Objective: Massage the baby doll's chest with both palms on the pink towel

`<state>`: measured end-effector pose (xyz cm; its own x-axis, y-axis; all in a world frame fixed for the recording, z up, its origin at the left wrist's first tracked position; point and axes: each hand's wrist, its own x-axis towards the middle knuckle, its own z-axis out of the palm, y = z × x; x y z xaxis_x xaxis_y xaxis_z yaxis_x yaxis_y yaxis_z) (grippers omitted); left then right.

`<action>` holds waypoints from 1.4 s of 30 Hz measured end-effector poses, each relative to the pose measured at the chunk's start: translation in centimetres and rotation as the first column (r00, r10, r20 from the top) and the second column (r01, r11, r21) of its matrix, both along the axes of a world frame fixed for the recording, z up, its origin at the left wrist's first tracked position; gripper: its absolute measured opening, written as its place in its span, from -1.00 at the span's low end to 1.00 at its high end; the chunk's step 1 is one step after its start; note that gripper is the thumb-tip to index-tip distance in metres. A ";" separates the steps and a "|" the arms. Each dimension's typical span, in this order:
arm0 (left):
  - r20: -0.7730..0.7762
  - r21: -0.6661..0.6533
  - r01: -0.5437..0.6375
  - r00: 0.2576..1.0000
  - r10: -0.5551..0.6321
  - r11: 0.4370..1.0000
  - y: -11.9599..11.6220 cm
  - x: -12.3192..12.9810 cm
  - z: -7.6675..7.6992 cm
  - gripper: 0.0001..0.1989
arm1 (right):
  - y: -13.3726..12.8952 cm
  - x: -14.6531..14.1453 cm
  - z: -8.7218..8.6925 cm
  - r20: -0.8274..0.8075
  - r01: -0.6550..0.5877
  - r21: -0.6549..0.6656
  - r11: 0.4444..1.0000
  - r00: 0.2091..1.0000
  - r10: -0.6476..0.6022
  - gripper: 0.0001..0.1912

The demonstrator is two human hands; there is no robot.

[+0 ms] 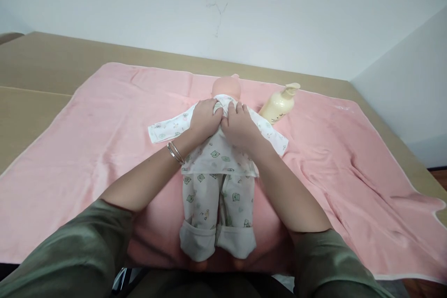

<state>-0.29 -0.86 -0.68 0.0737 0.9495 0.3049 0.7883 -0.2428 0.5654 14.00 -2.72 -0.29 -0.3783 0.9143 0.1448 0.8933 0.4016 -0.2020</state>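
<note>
Centre of the frame, the doll (pixel 221 160) looks light, soft-clothed, best held around its torso, where left hand (pixel 206 118) and right hand (pixel 240 125) rest loosely curled, whether pinching cloth I cannot tell

The left hand (pixel 206 120) and right hand (pixel 240 126) hide part of the doll's shirt (pixel 219 154); lettering (pixel 278 117) on the pump bottle (pixel 279 104) is too small to read.
</note>
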 end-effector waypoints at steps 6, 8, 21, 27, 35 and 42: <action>0.138 0.027 -0.010 0.990 0.006 1.000 -0.1 0.0 -0.2 -0.57 | 2.9 1.1 0.0 -0.244 0.133 -0.051 0.990 0.959 -0.142 -0.40; 0.191 0.020 -0.042 0.981 0.037 0.999 0.1 -0.2 0.0 -0.55 | 2.8 1.3 0.4 -0.323 0.166 -0.022 0.986 0.932 -0.164 -0.42; 0.441 0.172 -0.171 0.894 0.080 0.970 0.2 -2.1 3.0 -0.64 | -1.9 -2.2 2.4 -0.115 0.068 0.031 0.997 0.991 -0.064 -0.42; 0.442 0.177 -0.140 0.896 0.049 0.974 0.1 -2.1 3.2 -0.64 | -1.4 -1.8 2.3 -0.136 0.105 0.012 0.994 0.985 -0.103 -0.40; 0.475 0.147 -0.126 0.879 0.041 0.981 -0.2 -1.8 3.5 -0.65 | -1.9 -1.9 3.3 -0.170 0.096 0.080 0.992 0.982 -0.081 -0.42; 0.418 0.156 -0.097 0.908 0.023 0.983 -0.2 -1.6 3.1 -0.62 | -1.1 -1.5 2.7 -0.181 0.103 0.060 0.993 0.979 -0.091 -0.42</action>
